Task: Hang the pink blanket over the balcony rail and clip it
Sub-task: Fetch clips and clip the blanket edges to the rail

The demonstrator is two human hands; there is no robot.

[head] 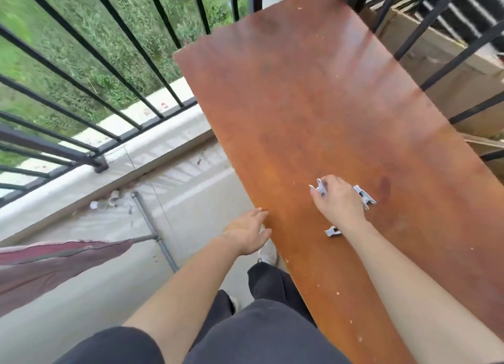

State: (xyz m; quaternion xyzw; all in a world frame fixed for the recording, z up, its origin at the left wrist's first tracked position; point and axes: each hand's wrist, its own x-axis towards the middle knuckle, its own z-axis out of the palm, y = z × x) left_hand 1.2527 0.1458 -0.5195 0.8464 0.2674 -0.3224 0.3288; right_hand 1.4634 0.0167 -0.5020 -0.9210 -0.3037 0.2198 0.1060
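Blanket [41, 265]: pink, one, draped over a grey pipe [152, 227] at the far left, well apart from both hands.
Left hand [249, 234]: fingers straight and relaxed, holding nothing, at the table's left edge.
Table [313, 104]: brown, carries the clips.
Clips: three, grey. One [319, 187] is pinched in the fingers, one [332, 231] lies by the wrist, one [365, 196] lies just right of the hand.
Right hand [339, 200]: curled, gripping one clip over the table.
Box [436, 58]: cardboard, one, behind the bars at right; its contents cannot be made out.
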